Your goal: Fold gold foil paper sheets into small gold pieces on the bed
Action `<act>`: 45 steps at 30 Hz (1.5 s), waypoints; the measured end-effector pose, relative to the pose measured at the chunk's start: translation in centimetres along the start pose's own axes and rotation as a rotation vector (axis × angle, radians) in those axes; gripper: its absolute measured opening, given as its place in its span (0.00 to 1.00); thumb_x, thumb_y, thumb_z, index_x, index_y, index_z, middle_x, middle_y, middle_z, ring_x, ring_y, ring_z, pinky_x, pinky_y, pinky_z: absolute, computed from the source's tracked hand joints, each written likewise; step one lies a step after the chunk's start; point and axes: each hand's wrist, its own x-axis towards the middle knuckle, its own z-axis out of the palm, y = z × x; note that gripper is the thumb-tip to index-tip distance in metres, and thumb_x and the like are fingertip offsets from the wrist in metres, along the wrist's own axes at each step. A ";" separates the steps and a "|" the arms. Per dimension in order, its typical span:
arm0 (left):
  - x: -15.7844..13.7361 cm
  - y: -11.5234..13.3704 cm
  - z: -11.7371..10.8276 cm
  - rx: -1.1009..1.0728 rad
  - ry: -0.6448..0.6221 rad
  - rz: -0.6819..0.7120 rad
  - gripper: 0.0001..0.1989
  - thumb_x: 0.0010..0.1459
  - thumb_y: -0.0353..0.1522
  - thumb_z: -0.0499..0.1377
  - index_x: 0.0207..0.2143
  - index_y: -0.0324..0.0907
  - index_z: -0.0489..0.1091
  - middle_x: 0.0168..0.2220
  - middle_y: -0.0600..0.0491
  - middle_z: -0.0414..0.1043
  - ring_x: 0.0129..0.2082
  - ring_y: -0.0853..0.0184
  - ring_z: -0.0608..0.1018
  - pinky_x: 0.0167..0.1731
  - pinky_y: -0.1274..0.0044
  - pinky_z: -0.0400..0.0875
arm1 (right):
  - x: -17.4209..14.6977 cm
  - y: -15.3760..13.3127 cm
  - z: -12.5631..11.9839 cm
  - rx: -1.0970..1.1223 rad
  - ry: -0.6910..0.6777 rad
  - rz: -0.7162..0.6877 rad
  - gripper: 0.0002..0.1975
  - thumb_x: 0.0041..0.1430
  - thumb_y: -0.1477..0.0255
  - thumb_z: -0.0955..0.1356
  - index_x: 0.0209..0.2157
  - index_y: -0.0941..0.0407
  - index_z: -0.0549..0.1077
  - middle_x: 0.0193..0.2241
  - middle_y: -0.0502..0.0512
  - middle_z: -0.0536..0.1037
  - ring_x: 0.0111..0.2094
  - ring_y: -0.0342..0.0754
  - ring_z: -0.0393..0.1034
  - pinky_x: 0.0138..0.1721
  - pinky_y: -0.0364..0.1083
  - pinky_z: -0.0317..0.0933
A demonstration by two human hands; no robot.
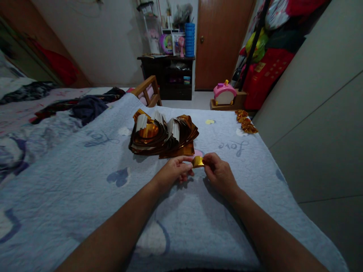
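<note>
A small piece of shiny gold foil paper (198, 162) is held between my two hands, just above the light blue bedspread (198, 226). My left hand (177, 170) pinches its left end between thumb and forefinger. At the right end, the fingertips of my right hand (219, 170) close on the same piece, which looks folded or curled. Right behind my hands lies a large stack of gold foil paper (161, 138), bent into curved bundles with pale backs showing. Several crumpled gold foil pieces (246, 122) rest near the far right corner of the bed.
Dark clothes (89, 107) lie on the left. Beyond the bed stand a wooden chair (149, 90), a dark cabinet (170, 75) and a pink toy (225, 93) near a brown door (221, 45). A pale cabinet panel (320, 132) borders the right side.
</note>
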 end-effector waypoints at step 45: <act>-0.3 -0.7 -0.4 -0.401 -0.189 0.020 0.17 0.44 0.38 0.76 0.29 0.36 0.74 0.31 0.52 0.73 0.31 0.72 0.73 0.34 0.81 0.68 | 0.3 0.3 -1.3 1.346 -0.449 0.673 0.15 0.46 0.71 0.80 0.30 0.60 0.74 0.29 0.52 0.80 0.27 0.40 0.74 0.27 0.37 0.69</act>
